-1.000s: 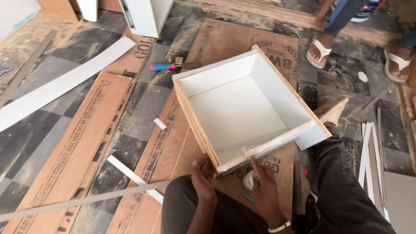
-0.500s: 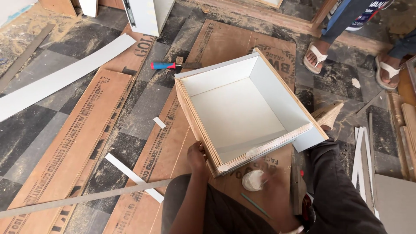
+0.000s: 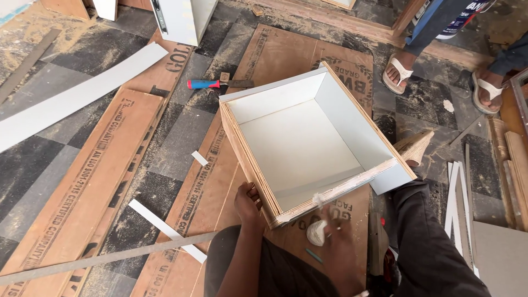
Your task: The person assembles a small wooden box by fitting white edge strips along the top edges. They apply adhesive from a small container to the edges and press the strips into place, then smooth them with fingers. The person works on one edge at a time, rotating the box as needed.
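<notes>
A: What is shown at the centre of the frame, and how is it steadied?

B: An open plywood box (image 3: 308, 146), white-lined inside, is shown lying on brown cardboard sheets (image 3: 82, 187) spread over the tiled floor; its near-left corner is gripped by the left hand (image 3: 247, 203), fingers curled over the raw plywood edge, apparently so that the box is kept from sliding; the cardboard is presumably laid to spare the white faces from the gritty floor.

A: And the right hand?

B: The right hand (image 3: 335, 242) is seen low centre, just under the near edge of the box, blurred; a small white wad (image 3: 316, 232), possibly a cloth, lies against its fingers; whether it is actually grasped cannot be told, nor whether the hand is closed.

A: What is placed around the work?

B: A red-and-blue-handled tool (image 3: 217, 83) is left just beyond the far-left corner of the box, within reach; white strips (image 3: 165, 230) are scattered at lower left, and a long white board (image 3: 77, 99) lies at upper left; sawdust is seen across the floor; another person's sandalled feet (image 3: 397, 74) are shown at upper right, well apart from the box.
</notes>
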